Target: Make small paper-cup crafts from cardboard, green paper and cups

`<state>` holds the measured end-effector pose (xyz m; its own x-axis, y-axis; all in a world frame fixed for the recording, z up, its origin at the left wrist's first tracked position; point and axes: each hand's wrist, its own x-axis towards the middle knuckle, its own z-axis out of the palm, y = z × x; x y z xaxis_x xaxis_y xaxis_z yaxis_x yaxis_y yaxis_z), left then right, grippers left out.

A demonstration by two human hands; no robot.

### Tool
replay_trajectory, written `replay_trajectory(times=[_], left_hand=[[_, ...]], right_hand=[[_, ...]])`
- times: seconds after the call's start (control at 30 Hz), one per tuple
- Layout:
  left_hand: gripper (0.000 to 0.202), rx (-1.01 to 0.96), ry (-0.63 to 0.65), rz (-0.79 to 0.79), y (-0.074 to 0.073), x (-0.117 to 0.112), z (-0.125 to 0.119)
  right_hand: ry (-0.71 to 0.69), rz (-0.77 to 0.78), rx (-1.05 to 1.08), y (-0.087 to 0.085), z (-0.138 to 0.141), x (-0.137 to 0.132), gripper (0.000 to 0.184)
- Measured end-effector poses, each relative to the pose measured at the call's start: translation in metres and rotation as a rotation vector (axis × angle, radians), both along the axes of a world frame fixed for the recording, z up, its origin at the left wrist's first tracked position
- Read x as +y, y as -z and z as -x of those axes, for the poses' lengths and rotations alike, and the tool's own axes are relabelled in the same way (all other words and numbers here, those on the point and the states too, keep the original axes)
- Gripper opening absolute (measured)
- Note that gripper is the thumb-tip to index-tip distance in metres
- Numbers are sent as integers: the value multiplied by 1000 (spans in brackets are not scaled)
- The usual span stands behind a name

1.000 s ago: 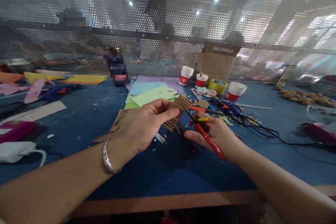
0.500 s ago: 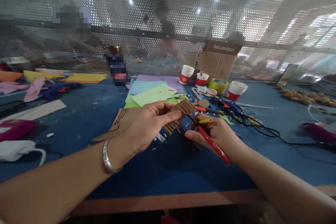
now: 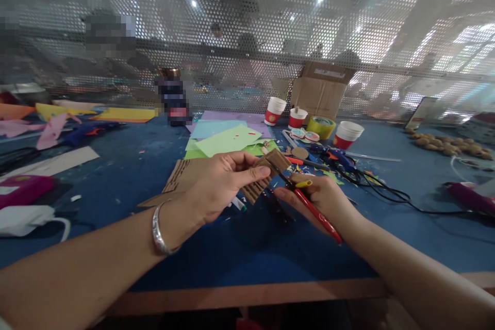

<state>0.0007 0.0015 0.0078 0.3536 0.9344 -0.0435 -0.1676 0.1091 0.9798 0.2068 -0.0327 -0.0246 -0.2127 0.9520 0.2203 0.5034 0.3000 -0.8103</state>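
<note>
My left hand (image 3: pixel 218 185), with a silver bangle on its wrist, pinches a small piece of corrugated cardboard (image 3: pixel 281 161) between thumb and fingers. Exposed ridges show along the piece's lower part. My right hand (image 3: pixel 328 201) is closed around pliers (image 3: pixel 319 216) with a straight red handle and narrow dark jaws, which reach the cardboard's right edge. A short yellow part sticks out by my right fingers; I cannot tell whether it belongs to the pliers. Behind my left hand a larger cardboard sheet (image 3: pixel 187 172) lies on the blue table (image 3: pixel 240 258).
Coloured paper (image 3: pixel 228 139) lies beyond my hands. Paper cups (image 3: pixel 275 111), yellow tape (image 3: pixel 322 126) and a cardboard box (image 3: pixel 320 90) stand at the back. A blue glue gun (image 3: pixel 342 159) and its black cable lie on the right. A white charger (image 3: pixel 27 220) sits at left.
The pliers and my right hand have shifted slightly right and down, and the dark jaws now lie further across the cardboard piece. The piece has tilted a little; my left hand keeps its grip.
</note>
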Motion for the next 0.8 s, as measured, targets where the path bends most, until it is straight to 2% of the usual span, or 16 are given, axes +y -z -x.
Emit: replay_trajectory(times=[0.3, 0.47, 0.8], left_hand=[[17, 20, 72, 65, 4, 3, 3], [15, 50, 58, 61, 3, 2, 2], [18, 66, 87, 117, 2, 3, 1]], right_hand=[[13, 22, -131, 3, 0, 1, 31], [43, -63, -207, 3, 0, 1, 33], [32, -46, -203, -3, 3, -1, 31]])
